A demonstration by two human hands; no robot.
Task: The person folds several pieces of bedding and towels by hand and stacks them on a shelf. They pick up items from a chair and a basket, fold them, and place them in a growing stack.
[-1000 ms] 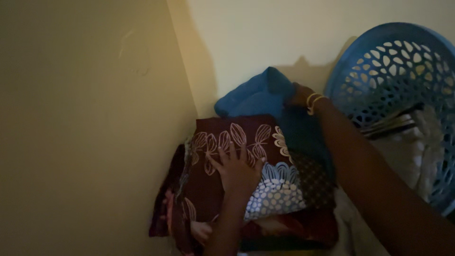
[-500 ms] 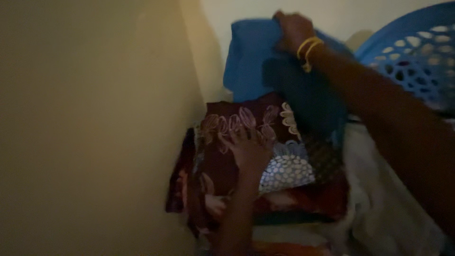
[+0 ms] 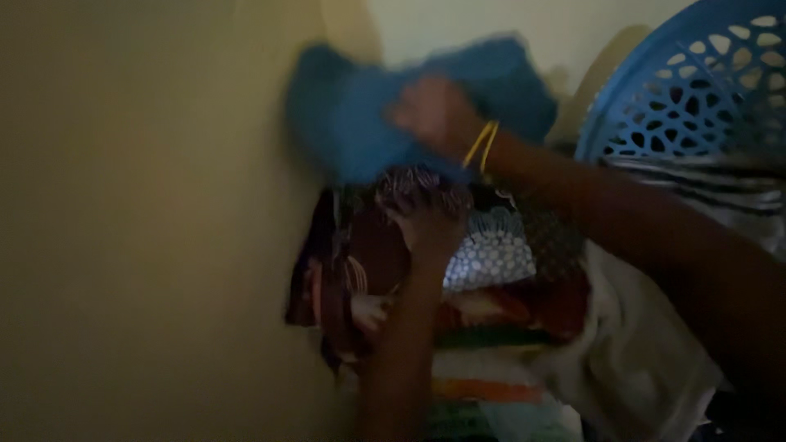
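Observation:
My right hand [image 3: 430, 115], with yellow bangles at the wrist, grips a blue cloth [image 3: 352, 123] and holds it up against the wall corner; the cloth is motion-blurred. My left hand [image 3: 426, 221] lies flat, fingers spread, on top of a folded maroon cloth with a leaf and dot pattern [image 3: 491, 254]. That cloth tops a stack of folded fabrics [image 3: 483, 360] with orange, green and white stripes lower down. The blue cloth hangs just above the stack's far edge.
A blue perforated plastic laundry basket [image 3: 688, 90] leans at the right with striped fabric in it. White cloth [image 3: 647, 360] spills beside the stack. Yellow walls [image 3: 147, 221] close in on the left and behind. The light is dim.
My right hand lifted the blue cloth off the back of the stack, then swung it left and down over the top. The left hand stayed pressed on the maroon cloth.

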